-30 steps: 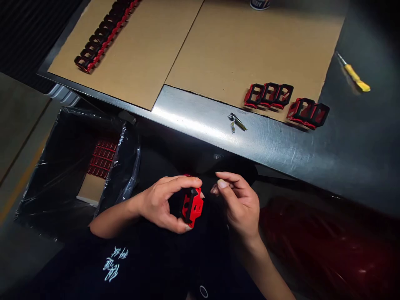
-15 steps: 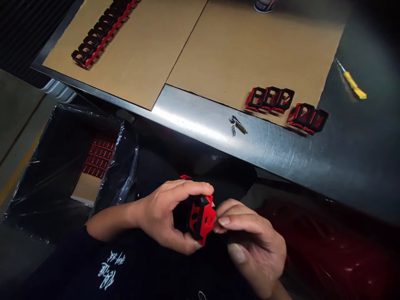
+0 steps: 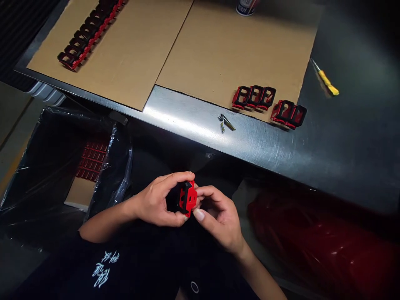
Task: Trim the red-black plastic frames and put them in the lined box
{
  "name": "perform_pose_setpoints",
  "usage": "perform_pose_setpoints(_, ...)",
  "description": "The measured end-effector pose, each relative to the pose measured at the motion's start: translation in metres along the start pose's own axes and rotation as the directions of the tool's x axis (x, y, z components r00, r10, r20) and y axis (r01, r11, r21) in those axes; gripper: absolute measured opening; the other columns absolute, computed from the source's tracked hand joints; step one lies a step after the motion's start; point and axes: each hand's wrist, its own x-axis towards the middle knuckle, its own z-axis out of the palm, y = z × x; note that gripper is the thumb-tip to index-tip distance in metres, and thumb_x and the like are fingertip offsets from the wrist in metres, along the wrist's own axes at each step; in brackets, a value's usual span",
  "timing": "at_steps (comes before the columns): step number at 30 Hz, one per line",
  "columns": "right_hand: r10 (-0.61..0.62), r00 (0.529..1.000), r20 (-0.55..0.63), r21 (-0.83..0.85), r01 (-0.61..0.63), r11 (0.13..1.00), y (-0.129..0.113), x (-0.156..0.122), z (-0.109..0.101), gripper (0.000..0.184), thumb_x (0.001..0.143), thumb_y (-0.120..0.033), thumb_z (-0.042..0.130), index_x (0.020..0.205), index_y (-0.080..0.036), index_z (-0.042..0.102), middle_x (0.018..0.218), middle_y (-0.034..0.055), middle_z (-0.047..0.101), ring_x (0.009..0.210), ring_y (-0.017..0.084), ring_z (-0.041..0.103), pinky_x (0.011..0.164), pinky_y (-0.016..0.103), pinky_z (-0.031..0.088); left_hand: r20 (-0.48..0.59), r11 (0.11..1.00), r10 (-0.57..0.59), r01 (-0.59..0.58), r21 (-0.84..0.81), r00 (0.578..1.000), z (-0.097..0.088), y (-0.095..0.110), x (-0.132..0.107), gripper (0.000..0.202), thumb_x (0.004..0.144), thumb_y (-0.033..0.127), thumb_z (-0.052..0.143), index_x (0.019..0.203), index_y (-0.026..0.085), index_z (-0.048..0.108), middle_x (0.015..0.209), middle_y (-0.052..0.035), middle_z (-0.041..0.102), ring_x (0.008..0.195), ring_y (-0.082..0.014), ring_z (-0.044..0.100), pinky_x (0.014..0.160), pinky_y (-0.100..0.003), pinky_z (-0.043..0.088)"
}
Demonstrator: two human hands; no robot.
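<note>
My left hand [image 3: 159, 202] is closed around a red-and-black plastic part [image 3: 189, 198], thumb below and fingers above. The part has an angular red side with small slots and a black frame edge. From the other side, my right hand [image 3: 220, 216] reaches its bent fingers and thumb onto the red edge. Its fingertips are partly hidden behind the part, so anything small between them cannot be seen. Both hands are in front of my body, below the bench edge.
Similar parts form a long row [image 3: 90, 35] on cardboard [image 3: 125, 71]; several more [image 3: 254, 98] stand near the metal bench's edge [image 3: 187, 112]. Small metal clippers [image 3: 226, 123], a yellow-handled tool [image 3: 328, 83] and a can [image 3: 246, 6] lie or stand about. At left is a plastic-lined bin [image 3: 31, 162]; red wrapped material [image 3: 300, 237] is at right.
Both hands and the part now appear farther left and slightly higher. My right thumb has come up against the part, where it was apart before. The whole view has shifted.
</note>
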Motion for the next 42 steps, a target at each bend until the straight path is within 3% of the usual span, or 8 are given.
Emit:
perform_pose_setpoints(11,0.174,0.985,-0.024,0.08,-0.171,0.982,0.012,0.002,0.003,0.004,0.086,-0.026,0.077,0.089,-0.025,0.076,0.072,-0.0025,0.067,0.064,0.011,0.057,0.062,0.023,0.049,0.051,0.999,0.011,-0.013,0.034,0.999,0.005,-0.01,-0.009,0.091,0.074,0.014,0.072,0.156,0.024,0.033,0.136,-0.015,0.067,0.125,-0.0301,0.068,0.109,-0.046,0.057)
perform_pose_setpoints(16,0.157,0.986,-0.062,0.031,-0.155,0.987,0.027,0.005,0.0,0.003,0.085,-0.028,0.08,0.087,-0.026,0.079,0.077,-0.0012,0.072,0.069,0.014,0.062,0.066,0.025,0.05,0.088,0.995,-0.079,0.084,-0.052,0.993,0.003,-0.015,-0.015,0.098,0.077,0.017,0.072,0.162,0.024,0.024,0.149,-0.0172,0.058,0.136,-0.0325,0.061,0.115,-0.05,0.051)
perform_pose_setpoints(23,-0.021,0.999,-0.044,-0.104,0.016,0.994,0.037,0.009,-0.002,0.011,0.086,-0.021,0.08,0.092,-0.029,0.083,0.085,0.001,0.078,0.077,0.017,0.071,0.074,0.028,0.056,-0.002,0.972,-0.225,0.224,-0.066,0.974,0.003,-0.012,-0.013,0.06,0.082,0.031,0.074,0.139,0.023,0.057,0.126,-0.0123,0.07,0.112,-0.0276,0.071,0.099,-0.044,0.059)
perform_pose_setpoints(27,-0.109,0.993,-0.041,-0.168,0.101,0.981,0.039,0.01,-0.003,0.014,0.087,-0.019,0.079,0.094,-0.029,0.083,0.086,0.002,0.079,0.076,0.017,0.073,0.073,0.027,0.057,-0.044,0.972,-0.224,0.22,-0.082,0.973,0.004,-0.012,-0.011,0.053,0.082,0.037,0.076,0.131,0.022,0.062,0.12,-0.0119,0.072,0.109,-0.0264,0.071,0.096,-0.042,0.06)
perform_pose_setpoints(33,0.033,0.997,-0.063,-0.116,-0.04,0.992,0.037,0.012,-0.003,0.006,0.085,-0.031,0.082,0.089,-0.026,0.083,0.084,0.0027,0.08,0.077,0.019,0.074,0.074,0.03,0.059,-0.049,0.963,-0.269,0.269,-0.015,0.962,0.004,-0.008,-0.01,0.059,0.08,0.045,0.079,0.131,0.02,0.063,0.118,-0.012,0.072,0.104,-0.0265,0.072,0.092,-0.04,0.06)
perform_pose_setpoints(37,0.218,0.975,-0.036,0.069,-0.215,0.974,0.038,0.013,-0.002,0.023,0.079,-0.045,0.086,0.08,-0.023,0.081,0.076,0.0018,0.079,0.069,0.018,0.071,0.068,0.029,0.058,-0.168,0.966,-0.258,0.258,-0.026,0.951,0.006,-0.004,-0.009,0.044,0.089,0.047,0.07,0.123,0.019,0.066,0.112,-0.0113,0.073,0.097,-0.0231,0.071,0.086,-0.037,0.06)
perform_pose_setpoints(39,0.253,0.967,-0.009,0.106,-0.251,0.962,0.039,0.013,-0.001,0.026,0.078,-0.048,0.087,0.08,-0.022,0.08,0.077,0.0019,0.079,0.07,0.019,0.072,0.069,0.03,0.059,-0.287,0.966,-0.256,0.252,-0.051,0.923,0.006,-0.004,-0.009,0.028,0.098,0.042,0.059,0.105,0.018,0.071,0.104,-0.0099,0.075,0.092,-0.0205,0.07,0.083,-0.035,0.06)
perform_pose_setpoints(42,0.184,0.983,-0.026,0.022,-0.183,0.983,0.04,0.012,0.001,0.018,0.082,-0.04,0.084,0.085,-0.023,0.081,0.081,0.0028,0.079,0.073,0.019,0.073,0.071,0.031,0.058,-0.438,0.956,-0.286,0.283,-0.073,0.853,0.004,-0.005,-0.009,0.041,0.104,0.038,0.049,0.072,0.018,0.065,0.092,-0.008,0.075,0.085,-0.0179,0.069,0.077,-0.033,0.058)
